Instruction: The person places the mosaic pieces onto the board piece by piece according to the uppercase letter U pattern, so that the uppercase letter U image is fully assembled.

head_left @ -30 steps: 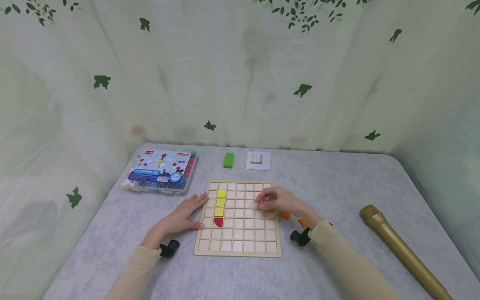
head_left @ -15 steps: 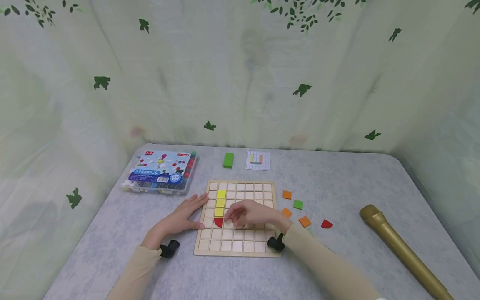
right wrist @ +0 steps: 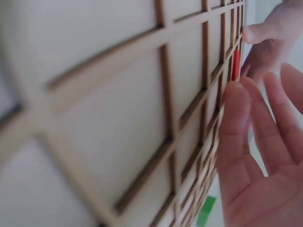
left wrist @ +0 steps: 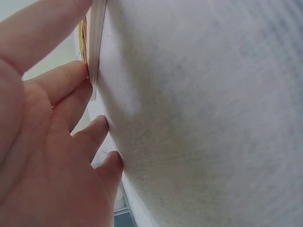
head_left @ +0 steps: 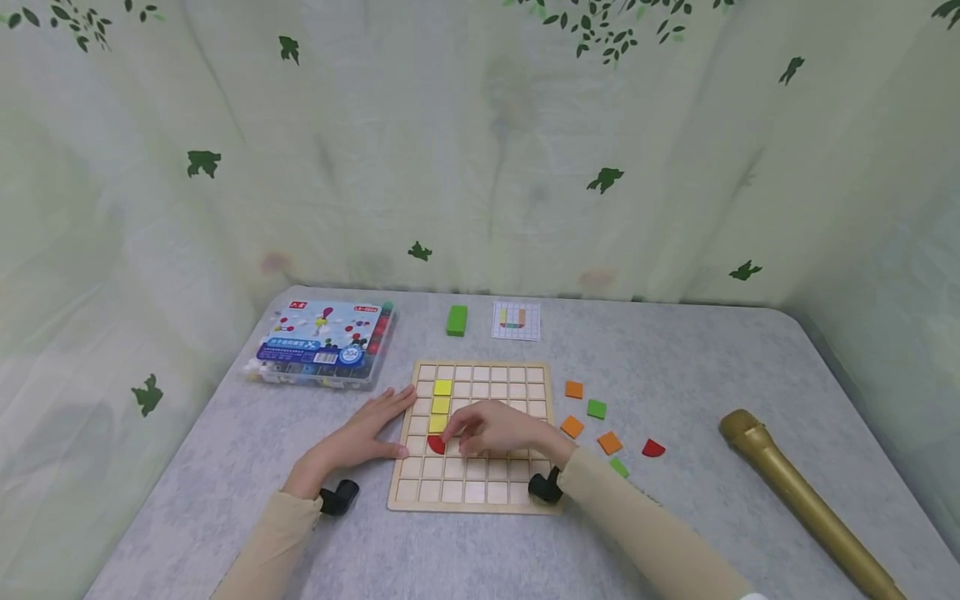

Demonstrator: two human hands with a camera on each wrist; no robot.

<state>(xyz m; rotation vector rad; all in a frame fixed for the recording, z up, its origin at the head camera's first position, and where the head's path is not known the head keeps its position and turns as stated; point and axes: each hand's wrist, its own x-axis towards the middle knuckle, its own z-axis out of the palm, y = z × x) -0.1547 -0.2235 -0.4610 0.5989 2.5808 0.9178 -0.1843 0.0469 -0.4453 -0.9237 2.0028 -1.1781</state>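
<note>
My left hand [head_left: 366, 433] lies with spread, straight fingers at the left edge of the wooden grid board [head_left: 487, 504]; in the left wrist view its fingertips [left wrist: 80, 71] touch the board's side. A column of yellow square tiles [head_left: 441, 406] sits in the board's cells. Just below them is a red quarter-circle tile [head_left: 435, 445], partly covered by my right hand [head_left: 498, 427]. The right index fingertip touches or nearly touches this red tile, and nothing shows between finger and thumb. In the right wrist view, the red tile [right wrist: 236, 65] appears edge-on beside the fingertips.
Right of the board lie several orange tiles [head_left: 610, 442], green tiles [head_left: 596, 409] and a red quarter-circle [head_left: 654, 448]. A gold microphone [head_left: 810, 500] lies farther right. Behind are a green block [head_left: 457, 321], a pattern card [head_left: 516, 321] and a plastic case [head_left: 322, 346].
My right hand has moved left across the board, from its right side to the red tile, then slightly farther left onto it. The left hand has stayed still.
</note>
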